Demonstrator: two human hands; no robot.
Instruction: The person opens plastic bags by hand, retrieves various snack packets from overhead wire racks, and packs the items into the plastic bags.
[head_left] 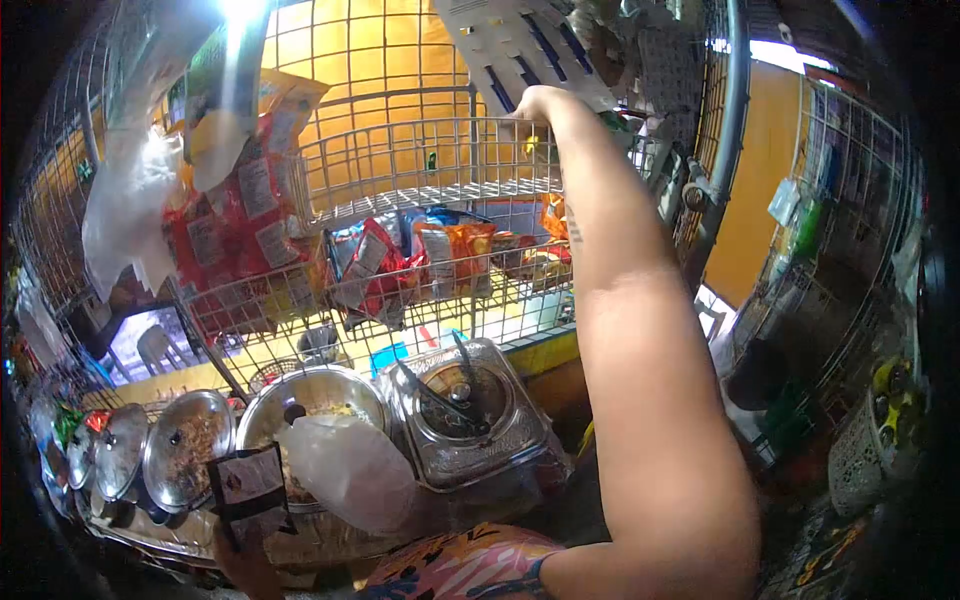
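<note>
My right arm stretches up to the wire basket [430, 155], with my right hand [537, 102] at its upper rim, beside hanging sachets [525, 55]. The fingers of that hand are mostly hidden, so its grip cannot be made out. Low on the left, my left hand [238, 550] is closed on a dark packet [250, 485] with pale panels. A cloudy plastic bag [352, 472] lies right of the packet, over part of a round pot [262, 405]. Whether my left hand also holds the bag is unclear.
Glass-lidded pots [188, 450] line the counter at the left. A square steel pan [470, 410] with a lid and tongs sits right of the round pot. Red snack packs [240, 215] and clear bags [135, 220] hang on the wire grille. A perforated basket [858, 470] is at far right.
</note>
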